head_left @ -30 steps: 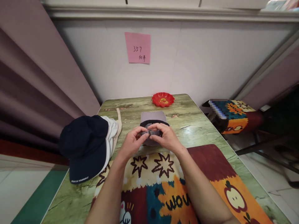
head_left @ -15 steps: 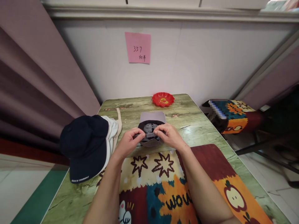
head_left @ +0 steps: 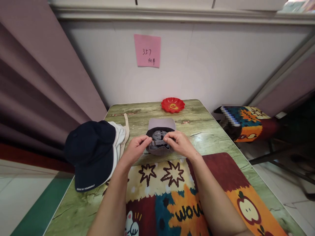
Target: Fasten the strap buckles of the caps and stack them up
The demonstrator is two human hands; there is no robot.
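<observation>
While the grey cap (head_left: 159, 133) sits beyond the patterned mat (head_left: 172, 190) on the tabletop (head_left: 204, 134), its brim (head_left: 161, 122) points toward the wall (head_left: 197, 65) and its back strap (head_left: 157, 143) runs crosswise. The left hand (head_left: 136, 147) pinches the strap's left part between closed fingers; the right hand (head_left: 180, 142) pinches its right. Both forearms reach forward, angled inward.

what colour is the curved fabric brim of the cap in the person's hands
Greyish purple; the curved fabric brim shows best in the head view.
</observation>
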